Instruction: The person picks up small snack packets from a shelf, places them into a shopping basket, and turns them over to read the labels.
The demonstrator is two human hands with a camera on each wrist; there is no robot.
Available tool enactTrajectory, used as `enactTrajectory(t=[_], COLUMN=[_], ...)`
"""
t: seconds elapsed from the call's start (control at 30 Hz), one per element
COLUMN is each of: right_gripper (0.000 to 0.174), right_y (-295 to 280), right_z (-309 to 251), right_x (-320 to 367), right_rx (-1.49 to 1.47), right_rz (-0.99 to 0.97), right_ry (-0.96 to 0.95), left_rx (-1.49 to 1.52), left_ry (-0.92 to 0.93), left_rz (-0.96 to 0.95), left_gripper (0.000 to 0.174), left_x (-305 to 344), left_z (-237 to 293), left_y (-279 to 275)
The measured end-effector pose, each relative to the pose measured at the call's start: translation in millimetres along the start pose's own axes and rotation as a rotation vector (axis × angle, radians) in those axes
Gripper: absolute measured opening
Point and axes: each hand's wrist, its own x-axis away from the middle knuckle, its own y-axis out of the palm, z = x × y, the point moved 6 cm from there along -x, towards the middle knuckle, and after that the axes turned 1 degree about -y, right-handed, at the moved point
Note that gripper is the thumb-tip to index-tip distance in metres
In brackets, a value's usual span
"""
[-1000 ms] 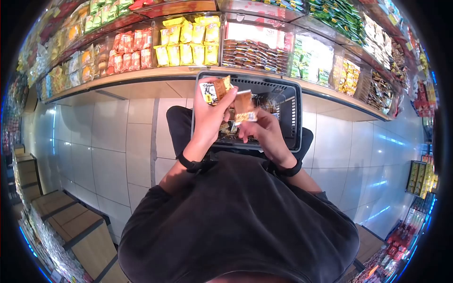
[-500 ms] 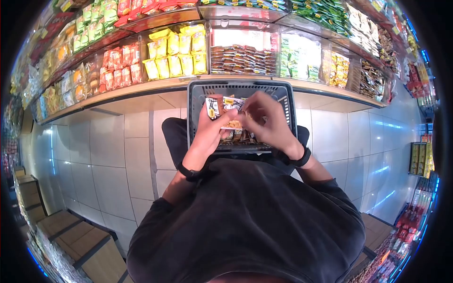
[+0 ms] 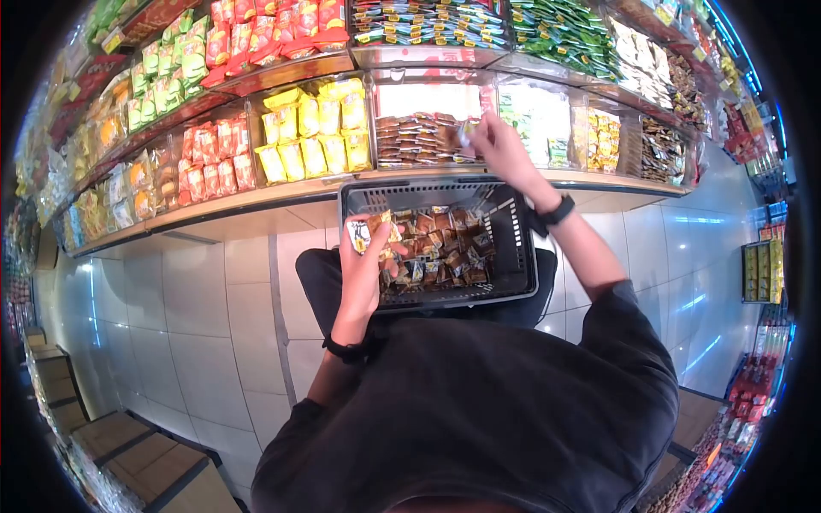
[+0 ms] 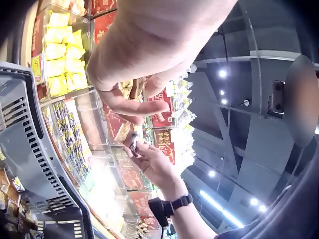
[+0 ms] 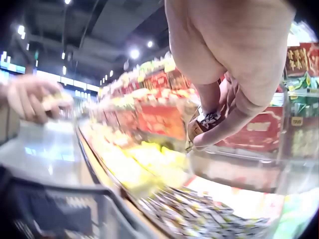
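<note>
Over the left side of a grey shopping basket [image 3: 523, 256], my left hand [image 3: 363, 269] grips a few small snack packets [image 3: 376, 229], white with black figures and gold-brown. My right hand [image 3: 508, 154] is stretched forward over the shelf, level with a bin of stacked brown packets [image 3: 415, 141]. Between its thumb and fingers it pinches one small brown packet [image 5: 198, 130] with a black-and-white print, above the stack in the right wrist view. Many similar brown packets [image 3: 445, 244] lie loose inside the basket. In the left wrist view, my curled fingers hide most of what that hand holds.
The basket rests on the person's lap, close against the wooden shelf edge [image 3: 256, 203]. Clear dividers separate the bins. Yellow bags [image 3: 321, 124] stand left of the brown stack, and green-and-white packets [image 3: 552, 124] stand to its right. Tiled floor [image 3: 201, 291] stretches to both sides.
My right hand has left the left hand's side over the basket and moved forward and up over the shelf, carrying a packet. My left hand still grips its packets over the basket.
</note>
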Motion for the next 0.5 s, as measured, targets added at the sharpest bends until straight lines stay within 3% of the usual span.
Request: enactTrajectory(t=[0.03, 0.1, 0.13, 0.2, 0.3, 0.33, 0.5], right_gripper=[0.013, 0.013, 0.013, 0.028, 0.026, 0.027, 0.024], right_y=[-5, -11, -10, 6, 26, 30, 30], right_z=[16, 54, 68, 101, 154, 165, 159], right_x=[-24, -63, -73, -94, -112, -114, -104], right_rx=[0.001, 0.753, 0.753, 0.989, 1.126, 1.115, 0.940], right_rz=[0.001, 0.063, 0.067, -0.112, -0.170, -0.246, -0.267], right_ry=[-0.005, -0.276, -0.283, -0.270, -0.378, -0.271, -0.211], left_rx=[0.001, -0.017, -0.027, -0.004, -0.015, 0.017, 0.088], left_ry=[0.005, -0.065, -0.097, -0.078, -0.070, -0.094, -0.115], left_rz=[-0.002, 0.024, 0.016, -0.027, -0.056, -0.056, -0.086], left_gripper=[0.027, 0.026, 0.026, 0.024, 0.024, 0.026, 0.034], left_x=[0, 0, -3, -2, -5, -5, -6], left_z=[-1, -7, -12, -13, -12, -11, -16], left_y=[-1, -4, -5, -1, -2, -2, -10])
